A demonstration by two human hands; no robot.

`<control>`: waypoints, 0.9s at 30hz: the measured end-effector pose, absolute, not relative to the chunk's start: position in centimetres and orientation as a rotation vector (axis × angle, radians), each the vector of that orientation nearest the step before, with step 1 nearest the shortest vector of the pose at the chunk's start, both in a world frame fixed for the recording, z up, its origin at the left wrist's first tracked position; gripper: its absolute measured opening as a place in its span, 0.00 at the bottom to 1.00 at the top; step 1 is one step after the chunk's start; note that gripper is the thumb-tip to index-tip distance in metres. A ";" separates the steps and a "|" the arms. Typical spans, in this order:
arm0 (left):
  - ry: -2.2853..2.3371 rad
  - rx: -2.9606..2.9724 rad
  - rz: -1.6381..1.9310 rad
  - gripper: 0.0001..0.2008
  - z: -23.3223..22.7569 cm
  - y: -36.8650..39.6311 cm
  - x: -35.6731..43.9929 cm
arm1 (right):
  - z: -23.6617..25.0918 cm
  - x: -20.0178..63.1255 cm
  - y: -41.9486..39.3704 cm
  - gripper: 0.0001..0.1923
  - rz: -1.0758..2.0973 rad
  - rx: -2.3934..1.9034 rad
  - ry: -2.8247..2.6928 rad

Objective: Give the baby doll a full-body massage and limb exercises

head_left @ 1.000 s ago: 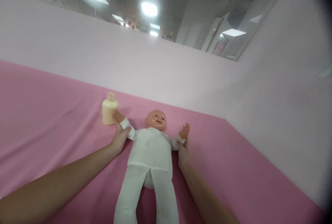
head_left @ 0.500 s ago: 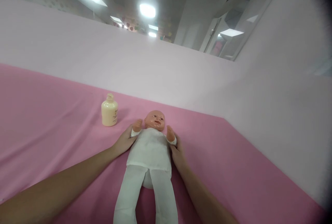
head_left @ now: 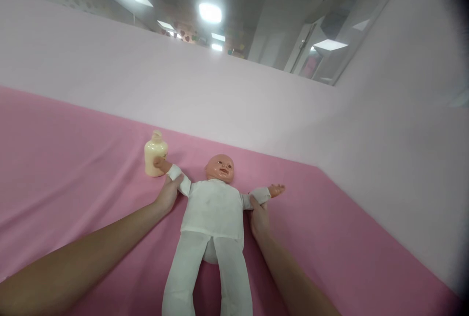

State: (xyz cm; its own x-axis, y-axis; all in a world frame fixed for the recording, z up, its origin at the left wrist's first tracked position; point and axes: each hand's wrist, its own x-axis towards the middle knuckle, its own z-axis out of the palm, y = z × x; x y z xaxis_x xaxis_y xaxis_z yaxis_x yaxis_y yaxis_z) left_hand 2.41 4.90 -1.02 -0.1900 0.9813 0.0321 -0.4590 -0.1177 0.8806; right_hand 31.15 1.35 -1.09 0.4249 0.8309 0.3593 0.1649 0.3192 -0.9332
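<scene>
A baby doll (head_left: 213, 208) with a white cloth body lies on its back, head away from me and legs toward me. Its arms are spread out to both sides. My left hand (head_left: 169, 193) is closed around the doll's arm (head_left: 184, 182) on the left, thumb on top. My right hand (head_left: 260, 216) grips the other doll arm (head_left: 259, 195) near its middle, with some fingers hidden beneath. The doll's left-side hand overlaps a cream pump bottle (head_left: 151, 152) in this view; whether they touch I cannot tell.
The doll and bottle rest on a pink cloth surface (head_left: 330, 238). Behind it rises a pale wall (head_left: 220, 96), with another wall (head_left: 403, 125) at the right. Above the back wall, a mirror or window (head_left: 242, 13) shows ceiling lights and a doorway.
Both doll arms have swung outward from beside its head, my hands moving apart with them. The doll's left-side hand now covers part of the bottle.
</scene>
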 end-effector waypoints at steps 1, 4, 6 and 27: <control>0.932 0.881 1.580 0.21 -0.9 4.7 2.5 | -1.0 31.0 1.2 0.29 0.683 -1.207 -1.009; 0.949 1.265 1.542 0.22 -0.3 3.8 2.9 | -0.5 30.5 0.6 0.30 0.878 -1.192 -1.018; 0.919 1.622 1.481 0.20 0.1 3.3 3.1 | -0.1 30.3 0.3 0.28 0.843 -1.149 -1.177; 1.078 0.853 1.709 0.26 0.3 1.7 4.0 | 1.5 29.8 0.0 0.21 1.106 -0.943 -0.551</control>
